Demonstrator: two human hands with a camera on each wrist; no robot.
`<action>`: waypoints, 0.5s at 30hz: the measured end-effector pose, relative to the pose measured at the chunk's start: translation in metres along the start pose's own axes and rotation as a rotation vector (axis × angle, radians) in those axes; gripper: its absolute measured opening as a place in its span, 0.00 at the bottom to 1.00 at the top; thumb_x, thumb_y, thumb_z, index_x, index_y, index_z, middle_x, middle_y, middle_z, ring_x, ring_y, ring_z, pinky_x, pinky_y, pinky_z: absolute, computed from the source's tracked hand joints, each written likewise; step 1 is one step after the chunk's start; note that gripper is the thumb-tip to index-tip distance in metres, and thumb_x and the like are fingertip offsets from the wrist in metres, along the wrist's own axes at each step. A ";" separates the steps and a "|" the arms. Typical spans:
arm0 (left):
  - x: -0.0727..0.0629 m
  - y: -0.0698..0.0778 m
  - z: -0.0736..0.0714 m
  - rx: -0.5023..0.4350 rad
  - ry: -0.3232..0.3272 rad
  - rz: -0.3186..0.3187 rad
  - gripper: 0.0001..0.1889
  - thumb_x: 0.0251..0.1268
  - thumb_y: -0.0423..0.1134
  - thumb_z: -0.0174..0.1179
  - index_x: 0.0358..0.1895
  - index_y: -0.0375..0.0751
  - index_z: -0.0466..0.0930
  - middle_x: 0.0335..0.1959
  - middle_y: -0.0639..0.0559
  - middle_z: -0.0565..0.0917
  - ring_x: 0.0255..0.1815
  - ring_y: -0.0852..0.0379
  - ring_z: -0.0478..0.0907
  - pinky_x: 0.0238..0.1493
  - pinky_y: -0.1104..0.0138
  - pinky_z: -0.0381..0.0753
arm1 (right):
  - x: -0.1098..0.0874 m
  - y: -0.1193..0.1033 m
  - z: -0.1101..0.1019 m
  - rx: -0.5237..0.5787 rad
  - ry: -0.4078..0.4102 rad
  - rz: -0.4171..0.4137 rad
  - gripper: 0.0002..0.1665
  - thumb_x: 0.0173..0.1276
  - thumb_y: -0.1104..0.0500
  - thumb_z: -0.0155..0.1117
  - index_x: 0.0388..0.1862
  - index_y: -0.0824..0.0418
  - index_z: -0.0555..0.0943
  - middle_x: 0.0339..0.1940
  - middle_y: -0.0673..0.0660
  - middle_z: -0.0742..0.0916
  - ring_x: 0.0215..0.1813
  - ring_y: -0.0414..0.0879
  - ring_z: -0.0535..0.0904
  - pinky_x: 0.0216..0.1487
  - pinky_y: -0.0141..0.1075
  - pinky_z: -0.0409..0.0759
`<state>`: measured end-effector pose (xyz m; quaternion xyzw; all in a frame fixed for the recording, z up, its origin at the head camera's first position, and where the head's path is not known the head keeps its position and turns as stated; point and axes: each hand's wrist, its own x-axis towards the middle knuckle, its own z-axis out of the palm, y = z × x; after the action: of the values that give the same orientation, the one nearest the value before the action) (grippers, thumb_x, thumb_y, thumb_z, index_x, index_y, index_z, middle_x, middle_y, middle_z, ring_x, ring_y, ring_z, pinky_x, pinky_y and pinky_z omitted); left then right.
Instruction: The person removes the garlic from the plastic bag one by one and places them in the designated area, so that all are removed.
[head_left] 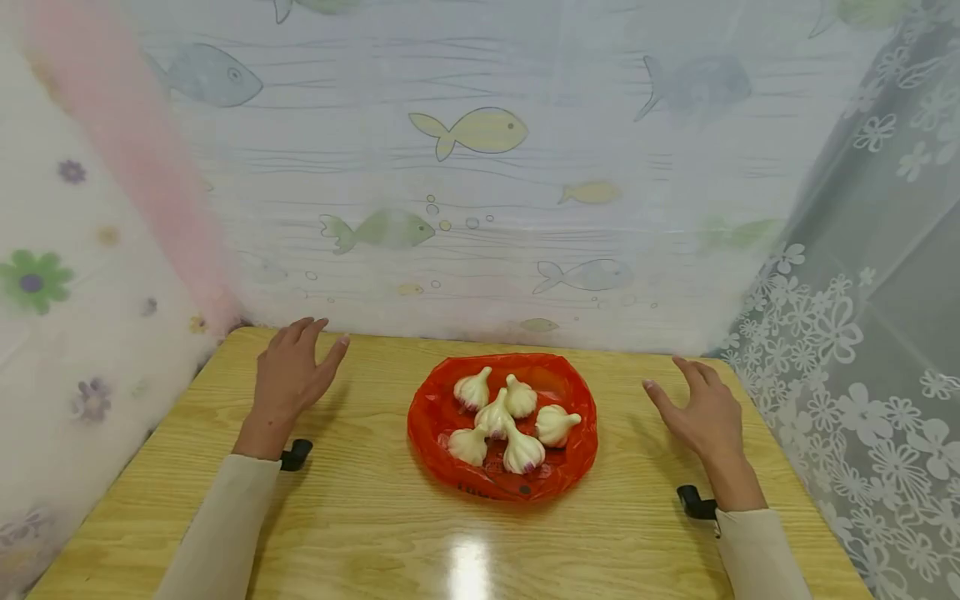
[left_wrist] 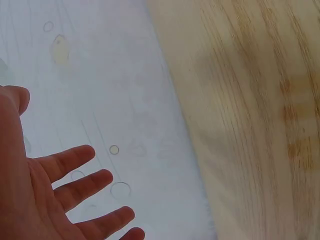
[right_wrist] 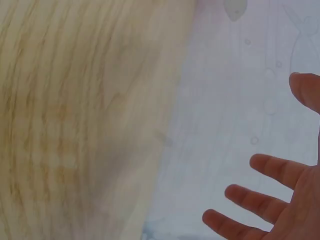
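Several white garlic bulbs (head_left: 523,450) lie in a red plastic bag (head_left: 427,442) whose rim is spread round like a shallow bowl, at the middle of the table. To its left my left hand (head_left: 291,371) is held over the table with fingers spread and nothing in it. My right hand (head_left: 705,412) is on the other side, apart from the bag, its fingers likewise extended and holding nothing. Both wrist views show spread fingers; the left wrist view has the left hand (left_wrist: 45,200) at its lower left, and the right wrist view has the right hand (right_wrist: 295,205) at its lower right.
The wooden table (head_left: 360,533) ends at a back curtain (head_left: 480,275) printed with fish. A flowered sheet (head_left: 45,358) hangs along the left side, and a sheer flowered curtain (head_left: 862,400) along the right. Black wrist mounts (head_left: 296,455) show below each hand.
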<state>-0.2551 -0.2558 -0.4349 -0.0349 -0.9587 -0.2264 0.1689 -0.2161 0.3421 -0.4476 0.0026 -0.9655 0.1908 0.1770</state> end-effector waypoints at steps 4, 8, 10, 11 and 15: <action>0.001 0.005 0.001 -0.044 -0.008 0.011 0.39 0.84 0.65 0.43 0.78 0.34 0.68 0.75 0.28 0.68 0.71 0.23 0.67 0.63 0.27 0.67 | -0.001 -0.006 -0.002 0.030 0.015 -0.016 0.45 0.77 0.35 0.61 0.78 0.66 0.71 0.73 0.77 0.73 0.66 0.80 0.71 0.56 0.77 0.69; 0.002 0.010 0.003 -0.082 -0.030 0.015 0.38 0.84 0.64 0.43 0.78 0.34 0.67 0.75 0.28 0.69 0.69 0.23 0.70 0.64 0.29 0.69 | -0.001 -0.011 -0.003 0.054 0.037 -0.042 0.42 0.77 0.38 0.63 0.75 0.66 0.74 0.71 0.77 0.75 0.66 0.80 0.71 0.56 0.76 0.70; 0.002 0.012 0.003 -0.081 -0.040 0.016 0.38 0.84 0.64 0.43 0.78 0.34 0.67 0.74 0.28 0.69 0.68 0.23 0.71 0.63 0.29 0.70 | -0.001 -0.014 -0.004 0.067 0.052 -0.057 0.41 0.76 0.39 0.65 0.74 0.66 0.75 0.70 0.77 0.76 0.65 0.79 0.72 0.56 0.76 0.71; 0.002 0.013 0.003 -0.078 -0.046 0.015 0.38 0.84 0.64 0.43 0.79 0.34 0.66 0.74 0.27 0.69 0.67 0.23 0.71 0.62 0.28 0.70 | -0.001 -0.015 -0.004 0.074 0.057 -0.064 0.40 0.76 0.40 0.65 0.74 0.66 0.75 0.69 0.76 0.76 0.65 0.79 0.73 0.56 0.75 0.71; 0.001 0.016 0.004 -0.078 -0.069 0.009 0.39 0.85 0.64 0.42 0.80 0.34 0.65 0.74 0.28 0.69 0.67 0.23 0.72 0.62 0.27 0.68 | -0.001 -0.021 -0.003 0.095 0.074 -0.096 0.38 0.75 0.42 0.67 0.73 0.66 0.77 0.68 0.76 0.78 0.64 0.77 0.74 0.56 0.74 0.72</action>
<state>-0.2552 -0.2396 -0.4305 -0.0535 -0.9542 -0.2615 0.1352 -0.2124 0.3236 -0.4372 0.0502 -0.9469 0.2278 0.2213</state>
